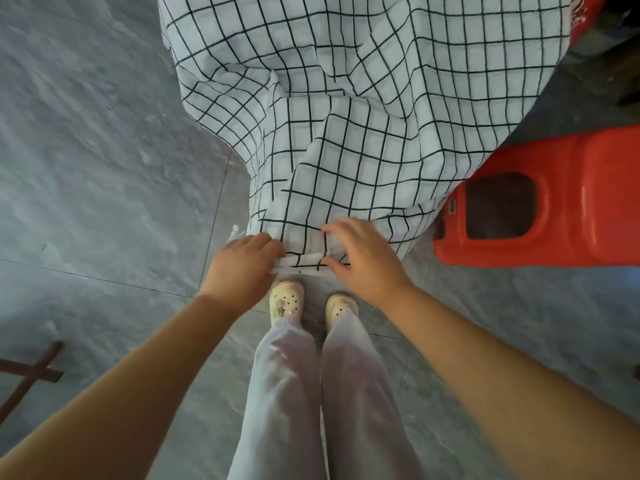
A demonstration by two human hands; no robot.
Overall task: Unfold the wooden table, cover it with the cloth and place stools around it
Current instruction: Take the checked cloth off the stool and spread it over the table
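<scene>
Standing over the covered worktop, the person looks straight down at a white cloth (363, 98) with a thin black grid, which drapes and bunches over the whole top so that no wood shows beneath it. Its near hem hangs toward the person's feet, and both hands are at that hem. The left hand (242, 268) has its grip closed on the folded edge of the cloth, fingers curled around the hem at its left corner. The right hand (363, 261) lies just beside it with fingers spread apart, palm down on the fabric and thumb touching the hem, pressing rather than pinching. Between the two hands a short strip of doubled-over edge is visible. To the right, touching or nearly touching the hanging cloth, stands a red plastic stool (568, 202) with a dark rectangular opening in its seat; a second red shape (588, 26) shows at the top right corner, partly hidden by the cloth. Below the hands are pale trousers and cream clogs (286, 301) on a grey tiled floor (86, 150). A dark crossed wooden frame (31, 372) lies at the lower left edge.
</scene>
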